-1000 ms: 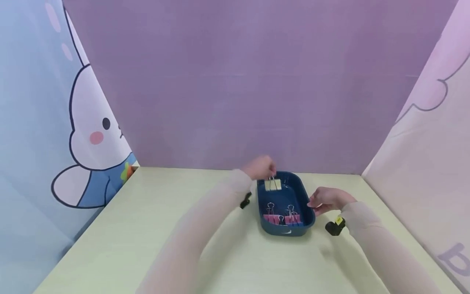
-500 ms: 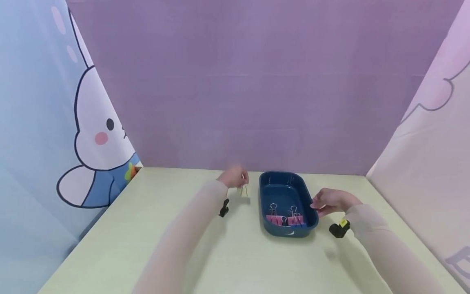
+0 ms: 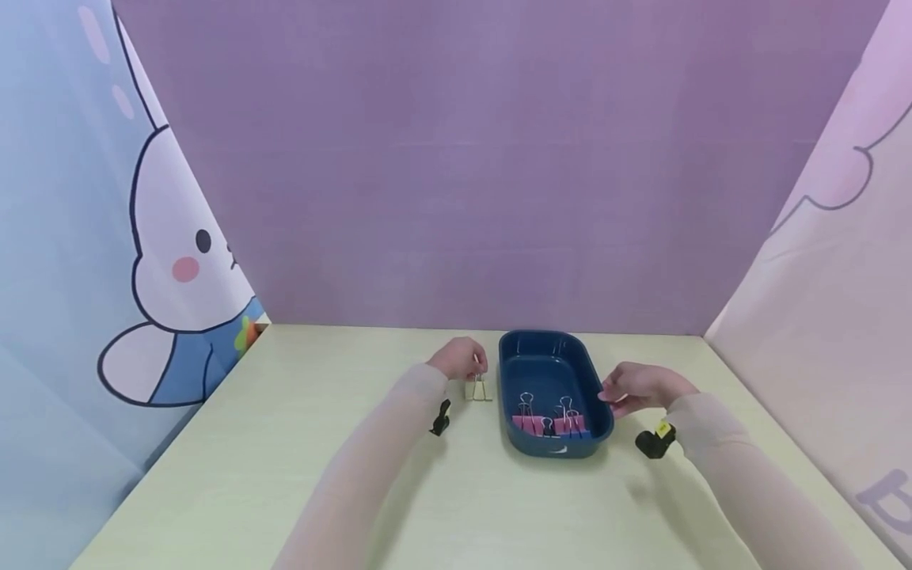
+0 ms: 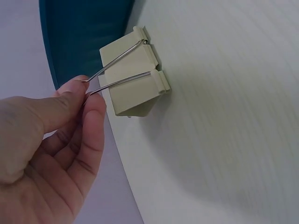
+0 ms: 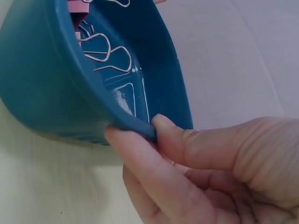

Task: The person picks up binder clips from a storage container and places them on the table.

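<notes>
A pale yellow binder clip [image 4: 133, 77] hangs by its wire handles from the thumb and fingers of my left hand [image 3: 459, 359], just left of the blue tray [image 3: 507, 427]. In the left wrist view the clip's spine side is at or very near the tabletop; contact is hard to tell. My right hand [image 3: 641, 385] pinches the tray's right rim between thumb and forefinger, as the right wrist view shows. Inside the tray's near end lie pink binder clips [image 3: 568, 424], with a smaller dark clip [image 3: 548, 427] between them.
The pale table [image 3: 285, 443] runs back to a purple backdrop [image 3: 456, 174]. A rabbit-printed blue cloth [image 3: 64, 317] borders the left, and a pale printed cloth [image 3: 841, 317] the right. Black cameras sit at both wrists.
My left hand has carried the yellow binder clip out from over the tray, leftward, then lowered it toward the table. My right hand keeps its grip on the tray rim.
</notes>
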`<state>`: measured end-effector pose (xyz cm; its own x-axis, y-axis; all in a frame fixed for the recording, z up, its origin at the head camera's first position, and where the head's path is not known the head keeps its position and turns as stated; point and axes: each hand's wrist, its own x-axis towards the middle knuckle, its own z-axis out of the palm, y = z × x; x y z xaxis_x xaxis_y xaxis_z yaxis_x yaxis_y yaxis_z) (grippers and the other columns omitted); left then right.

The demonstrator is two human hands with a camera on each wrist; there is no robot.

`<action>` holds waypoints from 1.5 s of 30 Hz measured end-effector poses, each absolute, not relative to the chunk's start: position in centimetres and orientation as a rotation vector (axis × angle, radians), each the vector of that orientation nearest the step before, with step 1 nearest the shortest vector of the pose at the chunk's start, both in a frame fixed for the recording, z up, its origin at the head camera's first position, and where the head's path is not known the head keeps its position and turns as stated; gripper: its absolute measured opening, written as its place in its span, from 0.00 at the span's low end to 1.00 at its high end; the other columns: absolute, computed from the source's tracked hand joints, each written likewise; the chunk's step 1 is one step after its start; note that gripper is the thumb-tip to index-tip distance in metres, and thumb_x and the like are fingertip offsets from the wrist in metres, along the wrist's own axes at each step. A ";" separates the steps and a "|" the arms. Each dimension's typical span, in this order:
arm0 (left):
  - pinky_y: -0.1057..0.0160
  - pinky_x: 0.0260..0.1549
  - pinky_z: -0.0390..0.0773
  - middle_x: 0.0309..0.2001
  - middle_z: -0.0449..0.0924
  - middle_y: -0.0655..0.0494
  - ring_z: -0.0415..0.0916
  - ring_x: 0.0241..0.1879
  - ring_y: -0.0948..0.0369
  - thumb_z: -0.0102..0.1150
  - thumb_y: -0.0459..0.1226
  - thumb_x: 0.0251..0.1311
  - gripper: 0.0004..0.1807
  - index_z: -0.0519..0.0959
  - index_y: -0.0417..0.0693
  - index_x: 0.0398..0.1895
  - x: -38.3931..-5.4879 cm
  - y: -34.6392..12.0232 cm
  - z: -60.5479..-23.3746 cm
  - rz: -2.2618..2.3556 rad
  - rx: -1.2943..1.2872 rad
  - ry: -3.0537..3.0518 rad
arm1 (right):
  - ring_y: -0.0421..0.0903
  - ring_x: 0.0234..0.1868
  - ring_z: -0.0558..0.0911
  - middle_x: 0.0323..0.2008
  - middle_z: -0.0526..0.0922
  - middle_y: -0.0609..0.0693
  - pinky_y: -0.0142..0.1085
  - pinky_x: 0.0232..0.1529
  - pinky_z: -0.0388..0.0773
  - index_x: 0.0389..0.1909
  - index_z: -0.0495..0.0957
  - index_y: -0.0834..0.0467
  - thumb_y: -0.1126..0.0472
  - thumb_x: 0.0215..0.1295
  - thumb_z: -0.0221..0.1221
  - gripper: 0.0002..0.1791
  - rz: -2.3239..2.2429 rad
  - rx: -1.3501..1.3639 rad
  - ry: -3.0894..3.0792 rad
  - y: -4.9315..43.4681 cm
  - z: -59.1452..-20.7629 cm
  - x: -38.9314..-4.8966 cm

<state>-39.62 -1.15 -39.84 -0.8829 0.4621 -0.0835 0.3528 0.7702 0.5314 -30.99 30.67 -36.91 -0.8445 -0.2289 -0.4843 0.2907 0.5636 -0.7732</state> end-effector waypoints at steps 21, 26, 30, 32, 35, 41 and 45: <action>0.65 0.42 0.80 0.43 0.84 0.55 0.80 0.42 0.61 0.59 0.39 0.65 0.08 0.82 0.48 0.44 -37.7 2.3 -35.6 0.618 0.923 2.845 | 0.41 0.28 0.77 0.27 0.74 0.50 0.32 0.35 0.82 0.27 0.70 0.63 0.70 0.69 0.53 0.09 -1.224 0.004 2.249 30.8 -36.7 -31.2; 0.69 0.43 0.79 0.42 0.84 0.61 0.80 0.41 0.65 0.60 0.42 0.64 0.08 0.83 0.52 0.43 -34.8 5.3 -35.4 0.187 1.160 2.864 | 0.41 0.28 0.77 0.26 0.75 0.50 0.32 0.35 0.82 0.27 0.71 0.63 0.70 0.68 0.53 0.08 -1.223 0.014 2.253 30.8 -36.7 -31.3; 0.67 0.38 0.81 0.36 0.85 0.64 0.80 0.34 0.67 0.62 0.47 0.62 0.09 0.84 0.56 0.39 -33.6 6.6 -36.7 -0.230 1.257 2.908 | 0.42 0.28 0.77 0.26 0.75 0.50 0.32 0.35 0.83 0.28 0.71 0.63 0.70 0.68 0.53 0.08 -1.211 0.022 2.266 30.7 -36.8 -31.3; 0.66 0.35 0.82 0.33 0.85 0.64 0.80 0.31 0.68 0.63 0.49 0.61 0.10 0.85 0.57 0.38 -33.4 6.9 -37.4 -0.376 1.273 2.924 | 0.42 0.28 0.77 0.27 0.75 0.51 0.32 0.35 0.83 0.28 0.71 0.63 0.70 0.68 0.54 0.07 -1.211 0.035 2.269 30.7 -36.8 -31.3; 0.65 0.33 0.82 0.33 0.85 0.64 0.80 0.30 0.67 0.63 0.51 0.60 0.11 0.85 0.57 0.37 -33.6 7.1 -38.0 -0.468 1.281 2.924 | 0.42 0.28 0.77 0.27 0.75 0.51 0.32 0.35 0.83 0.29 0.71 0.64 0.70 0.68 0.54 0.07 -1.213 0.034 2.268 30.6 -36.8 -31.2; 0.70 0.33 0.79 0.30 0.82 0.67 0.76 0.30 0.69 0.63 0.40 0.62 0.05 0.83 0.58 0.28 -33.9 6.7 -37.5 -0.090 1.195 2.857 | 0.42 0.28 0.77 0.27 0.74 0.50 0.32 0.35 0.83 0.28 0.70 0.64 0.70 0.68 0.53 0.08 -1.219 0.018 2.258 30.8 -36.8 -31.3; 0.71 0.36 0.77 0.31 0.80 0.67 0.74 0.31 0.68 0.60 0.37 0.64 0.06 0.82 0.56 0.29 -34.0 6.0 -36.4 0.114 1.145 2.786 | 0.42 0.28 0.77 0.26 0.74 0.50 0.32 0.35 0.83 0.27 0.70 0.63 0.70 0.68 0.54 0.08 -1.222 0.033 2.265 30.8 -36.9 -31.4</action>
<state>-33.97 6.01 -36.38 -0.7043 0.7044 -0.0885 0.6948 0.7095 0.1177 -31.38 30.76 -36.90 -0.8427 -0.2349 -0.4844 0.2761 0.5839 -0.7634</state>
